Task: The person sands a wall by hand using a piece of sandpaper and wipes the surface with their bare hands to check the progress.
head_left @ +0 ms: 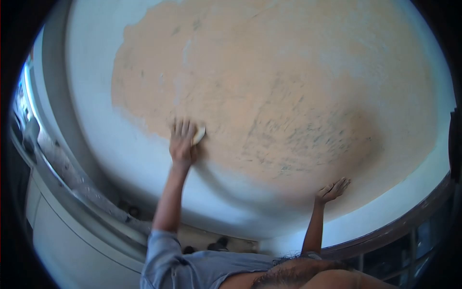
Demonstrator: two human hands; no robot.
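My left hand [183,142] is pressed to the wall with its fingers pointing up. Under its palm and thumb is a small pale piece of sandpaper [199,135], one curved edge sticking out on the right; the rest is hidden by the hand. A large tan patch [231,91] with dark streaks covers much of the white wall [96,96], and the left hand is at its lower left edge. Lower right, my right hand [333,190] is open at the patch's bottom border, fingers stretched out and nothing visible in it.
A pale rounded panel [77,236] lies at the lower left, below a ledge [62,164] with whitish marks. Dark framed bars [404,255] run along the lower right. Small dark objects [219,243] show on the floor below the wall.
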